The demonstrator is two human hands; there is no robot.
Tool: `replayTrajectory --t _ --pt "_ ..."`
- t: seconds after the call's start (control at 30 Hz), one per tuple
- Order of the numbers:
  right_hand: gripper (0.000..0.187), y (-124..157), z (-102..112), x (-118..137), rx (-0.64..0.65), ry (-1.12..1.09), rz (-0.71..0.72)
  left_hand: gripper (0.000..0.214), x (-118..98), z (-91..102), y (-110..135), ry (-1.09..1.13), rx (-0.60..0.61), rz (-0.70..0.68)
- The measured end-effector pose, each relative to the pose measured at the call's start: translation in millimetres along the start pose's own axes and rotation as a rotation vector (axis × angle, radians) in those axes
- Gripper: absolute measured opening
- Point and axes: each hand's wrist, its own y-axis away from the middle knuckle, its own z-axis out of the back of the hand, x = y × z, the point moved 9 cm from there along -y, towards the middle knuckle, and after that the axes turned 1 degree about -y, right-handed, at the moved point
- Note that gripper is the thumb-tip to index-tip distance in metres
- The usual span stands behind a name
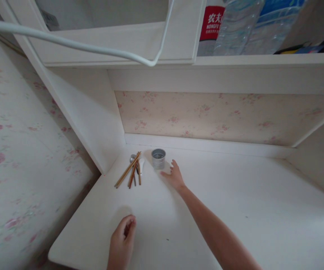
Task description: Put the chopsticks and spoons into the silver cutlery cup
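My right hand (173,174) reaches far across the white desk (235,210), fingers spread, just right of a small metal cup (158,158) with a perforated bottom; thumb and fingers sit beside it and hold nothing. Left of the cup lie several wooden chopsticks (128,173) with a white spoon (141,165) and a metal spoon (133,158). My left hand (123,238) rests near the desk's front edge, fingers curled loosely inward, with nothing visible in it.
A white shelf unit stands above the desk, with plastic water bottles (236,26) on its upper shelf. A white cable (66,42) hangs across the top of the view. Floral wallpaper (221,118) backs the desk; a floral surface (15,168) lies at left.
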Motion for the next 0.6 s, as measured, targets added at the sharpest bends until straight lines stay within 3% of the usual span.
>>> replayTrajectory --t 0.17,0.33,0.43,0.6 --pt "0.041 102 54 -14 0.074 -0.103 -0.075 0.051 0 -0.3 2 -0.006 -0.031 -0.025" --pt "0.045 205 98 -46 0.055 0.000 -0.151 0.044 -13 -8.4 5 -0.034 -0.018 -0.103" --pt "0.051 227 109 -55 0.008 0.053 -0.177 0.046 -18 -12.1 5 -0.118 -0.002 -0.139" --pt "0.054 216 104 -44 -0.024 0.115 -0.141 0.050 -21 -17.5 5 -0.207 0.052 -0.180"
